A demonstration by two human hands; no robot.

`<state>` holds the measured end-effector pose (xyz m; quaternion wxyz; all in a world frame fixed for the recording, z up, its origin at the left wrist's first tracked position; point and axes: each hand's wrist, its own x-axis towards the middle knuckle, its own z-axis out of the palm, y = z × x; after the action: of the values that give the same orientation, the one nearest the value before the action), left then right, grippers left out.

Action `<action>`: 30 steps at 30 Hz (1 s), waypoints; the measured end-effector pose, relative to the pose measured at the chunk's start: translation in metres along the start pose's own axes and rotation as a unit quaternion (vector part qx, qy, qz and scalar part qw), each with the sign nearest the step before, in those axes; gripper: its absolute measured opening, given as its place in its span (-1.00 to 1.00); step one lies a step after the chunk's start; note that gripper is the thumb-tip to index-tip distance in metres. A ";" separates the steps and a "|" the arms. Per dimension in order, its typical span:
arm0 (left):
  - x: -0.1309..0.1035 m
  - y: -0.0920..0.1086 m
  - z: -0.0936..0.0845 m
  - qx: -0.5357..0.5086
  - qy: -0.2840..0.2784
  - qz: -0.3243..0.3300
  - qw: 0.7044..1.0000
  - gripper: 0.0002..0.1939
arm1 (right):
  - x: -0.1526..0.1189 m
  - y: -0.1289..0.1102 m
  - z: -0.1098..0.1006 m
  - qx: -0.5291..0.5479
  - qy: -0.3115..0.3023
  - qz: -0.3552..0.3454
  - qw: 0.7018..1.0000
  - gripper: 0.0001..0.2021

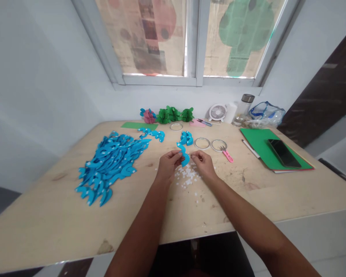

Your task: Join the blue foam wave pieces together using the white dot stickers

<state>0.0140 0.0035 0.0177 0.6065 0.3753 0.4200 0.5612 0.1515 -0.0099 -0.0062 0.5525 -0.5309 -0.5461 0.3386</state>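
A wavy blue paper piece point(185, 155) with small white squares on it is pinched in my left hand point(169, 163), above the middle of the table. Just right of the piece, my right hand point(202, 162) has its thumb and fingers pressed together; what they hold, if anything, is too small to name. Beneath and between the hands lie many small white paper bits point(187, 175). A large heap of similar blue pieces point(108, 159) spreads to the left. Behind my hands sit a few more blue pieces point(186, 137) and others point(152, 133) further left.
Tape rolls point(202, 143), pink scissors point(227, 154), a green folder point(262, 144) and a black phone point(284, 153) lie to the right. Along the wall stand green paper shapes point(173, 114), a white fan point(218, 112), a glass jar point(243, 109) and a clear bag point(267, 114).
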 end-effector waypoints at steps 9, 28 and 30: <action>-0.002 -0.003 0.003 0.054 0.007 0.014 0.998 -0.73 | -0.003 0.005 0.006 0.090 -0.057 0.065 0.992 -0.84; -0.006 -0.004 0.009 0.296 0.005 0.184 0.937 -0.89 | -0.007 0.002 0.001 -0.158 0.004 -0.009 0.987 -0.91; -0.004 -0.005 0.007 0.252 0.008 0.154 0.955 -0.89 | -0.006 0.000 0.001 -0.137 0.005 -0.016 0.990 -0.89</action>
<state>0.0223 -0.0012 0.0159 0.3951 0.5713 0.4896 0.5271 0.1499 -0.0157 -0.0076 0.4828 -0.5944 -0.5927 0.2495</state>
